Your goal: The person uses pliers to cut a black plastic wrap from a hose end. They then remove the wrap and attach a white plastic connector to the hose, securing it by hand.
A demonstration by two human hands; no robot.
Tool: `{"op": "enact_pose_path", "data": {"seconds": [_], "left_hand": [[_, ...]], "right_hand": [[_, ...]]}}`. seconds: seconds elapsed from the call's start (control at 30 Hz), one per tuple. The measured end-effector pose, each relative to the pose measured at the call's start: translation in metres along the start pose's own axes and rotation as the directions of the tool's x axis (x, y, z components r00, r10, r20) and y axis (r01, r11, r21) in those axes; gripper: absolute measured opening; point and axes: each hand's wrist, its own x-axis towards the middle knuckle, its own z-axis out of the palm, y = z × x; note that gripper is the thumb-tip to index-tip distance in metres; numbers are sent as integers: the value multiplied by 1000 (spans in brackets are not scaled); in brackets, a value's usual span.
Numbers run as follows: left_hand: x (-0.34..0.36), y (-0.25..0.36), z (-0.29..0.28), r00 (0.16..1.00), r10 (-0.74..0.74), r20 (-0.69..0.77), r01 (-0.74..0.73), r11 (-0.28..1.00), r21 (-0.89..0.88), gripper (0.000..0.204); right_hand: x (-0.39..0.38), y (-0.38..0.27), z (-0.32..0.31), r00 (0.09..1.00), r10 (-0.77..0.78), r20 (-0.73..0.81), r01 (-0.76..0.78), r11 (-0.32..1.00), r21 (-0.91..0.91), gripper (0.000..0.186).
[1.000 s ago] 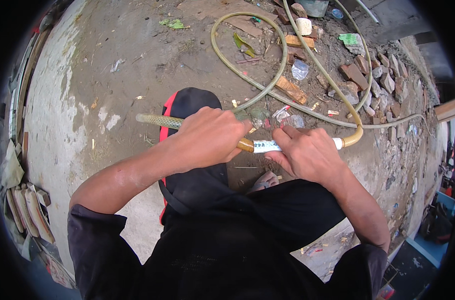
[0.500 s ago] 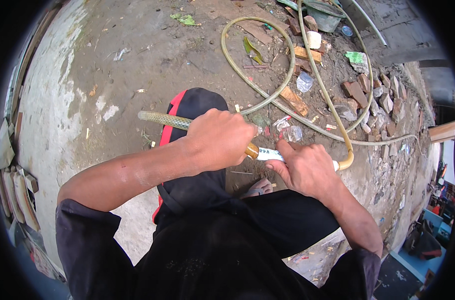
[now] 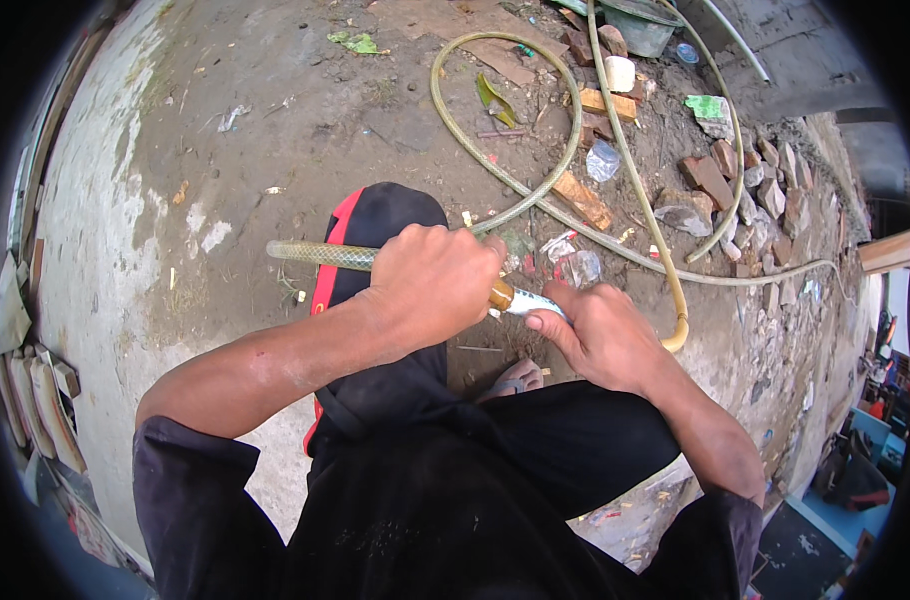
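My left hand (image 3: 437, 280) is closed around a clear braided hose (image 3: 310, 253), whose free end points left across my black-trousered knee. Between my hands shows a short brown, shiny piece (image 3: 500, 295), joined to a white pipe (image 3: 532, 303). My right hand (image 3: 607, 335) grips this white pipe, thumb laid along it, and hides its right part. To the right of that hand, a yellowish hose (image 3: 678, 325) bends sharply upward and runs away to the far side. How far the pieces sit inside one another is hidden by my fingers.
More hose (image 3: 440, 110) lies looped on the dirt ground ahead. Broken bricks and stones (image 3: 710, 180) are heaped at the right, near a bucket (image 3: 643, 30). Plastic scraps (image 3: 580, 268) lie just beyond my hands. Wooden pieces (image 3: 43, 400) stand at the left edge.
The white pipe tilts down more to the right, and its right end has gone out of sight behind my right hand. The hose bend sits slightly lower and further left. Both grips stay closed.
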Motion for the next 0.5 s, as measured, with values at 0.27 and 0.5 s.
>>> {"op": "enact_pose_path", "data": {"seconds": [0.27, 0.5], "left_hand": [[11, -1, -15, 990, 72, 120, -64, 995, -71, 10], [11, 5, -9, 999, 8, 41, -4, 995, -95, 13]], "right_hand": [[3, 3, -10, 997, -19, 69, 21, 999, -36, 49], [-3, -5, -14, 998, 61, 30, -58, 995, -82, 50]]}}
